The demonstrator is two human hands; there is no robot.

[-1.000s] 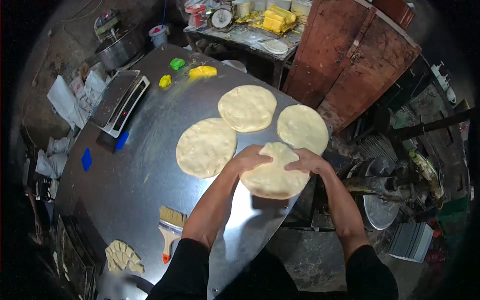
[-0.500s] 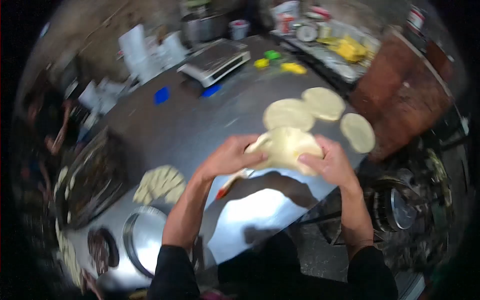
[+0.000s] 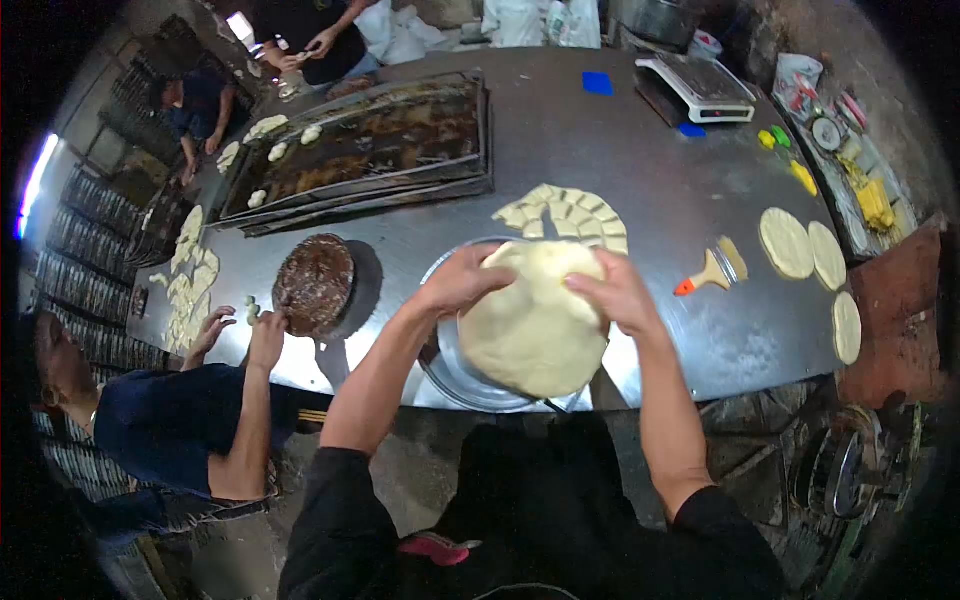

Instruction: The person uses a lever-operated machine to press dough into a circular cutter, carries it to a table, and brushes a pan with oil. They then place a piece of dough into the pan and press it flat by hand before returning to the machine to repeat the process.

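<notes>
A round, flat sheet of dough hangs between my hands. My left hand pinches its upper left edge. My right hand grips the upper right edge, thumb on top. Beneath the sheet, partly covered by it, is a round metal pan near the table's front edge. Just beyond lie cut dough pieces set close together. Off to the right, a brush with a red-tipped handle rests on the table.
Three dough rounds lie at right, near a scale. Stacked dark trays stand at the back left. A co-worker sits at left, a hand at a bowl of brown filling. Other people are farther back.
My view and hands have swung left, carrying the dough sheet from beside the other rounds to above the metal pan. The sheet, bunched before, now hangs spread out.
</notes>
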